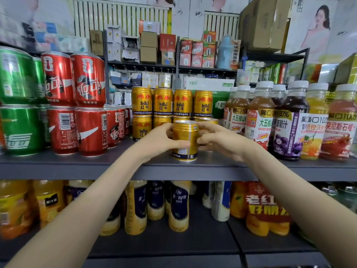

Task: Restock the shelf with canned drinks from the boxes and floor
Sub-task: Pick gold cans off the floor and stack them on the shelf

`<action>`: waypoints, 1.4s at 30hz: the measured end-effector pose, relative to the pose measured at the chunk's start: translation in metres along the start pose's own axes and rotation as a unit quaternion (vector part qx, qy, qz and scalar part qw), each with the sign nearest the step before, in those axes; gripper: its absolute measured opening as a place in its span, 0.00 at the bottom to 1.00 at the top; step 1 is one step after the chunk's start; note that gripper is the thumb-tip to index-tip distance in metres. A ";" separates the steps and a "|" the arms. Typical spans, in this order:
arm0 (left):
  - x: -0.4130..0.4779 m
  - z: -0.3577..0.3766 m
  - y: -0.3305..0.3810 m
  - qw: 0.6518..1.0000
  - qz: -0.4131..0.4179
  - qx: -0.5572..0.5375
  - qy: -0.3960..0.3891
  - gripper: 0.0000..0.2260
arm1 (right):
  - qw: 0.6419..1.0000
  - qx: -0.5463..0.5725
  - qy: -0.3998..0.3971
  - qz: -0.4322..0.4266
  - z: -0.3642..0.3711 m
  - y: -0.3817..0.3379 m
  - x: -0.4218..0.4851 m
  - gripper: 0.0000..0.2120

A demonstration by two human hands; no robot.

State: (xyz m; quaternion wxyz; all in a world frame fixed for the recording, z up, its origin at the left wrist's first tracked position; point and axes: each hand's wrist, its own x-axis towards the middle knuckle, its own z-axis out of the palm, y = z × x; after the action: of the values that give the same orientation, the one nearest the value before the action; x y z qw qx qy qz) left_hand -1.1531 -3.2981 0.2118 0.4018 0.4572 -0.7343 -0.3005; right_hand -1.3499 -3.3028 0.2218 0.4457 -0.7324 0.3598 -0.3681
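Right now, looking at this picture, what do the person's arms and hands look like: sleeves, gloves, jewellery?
No sleeves show: the left forearm and right forearm are bare to the frame's edge. The left hand and right hand wear no gloves, and no watch, bracelet or ring is visible.

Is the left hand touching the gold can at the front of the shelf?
Touching. The head view shows the left hand with fingers and thumb curled round the gold can, pressed on its side with no gap.

On the shelf (pixel 116 167), a can (pixel 185 141) stands before stacked cans (pixel 162 102), bottles (pixel 289 120) right, perhaps another can (pixel 208 120) behind.
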 end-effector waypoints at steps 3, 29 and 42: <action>-0.003 -0.009 -0.002 1.000 -0.003 -0.009 0.024 0.22 | 0.997 -0.076 0.004 0.002 0.004 0.006 0.003 0.28; -0.004 -0.002 -0.009 0.982 0.025 0.187 0.009 0.27 | 0.948 -0.196 0.242 -0.065 0.005 -0.009 0.004 0.37; -0.008 -0.005 -0.022 0.925 -0.002 0.379 0.021 0.16 | 0.896 -0.191 0.395 -0.076 -0.037 -0.030 0.051 0.33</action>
State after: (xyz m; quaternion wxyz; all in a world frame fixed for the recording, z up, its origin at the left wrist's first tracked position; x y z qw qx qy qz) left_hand -1.1369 -3.2999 0.1935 0.2132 0.5831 -0.7838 0.0086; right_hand -1.3516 -3.3508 0.2724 0.0894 -0.6230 0.5127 -0.5839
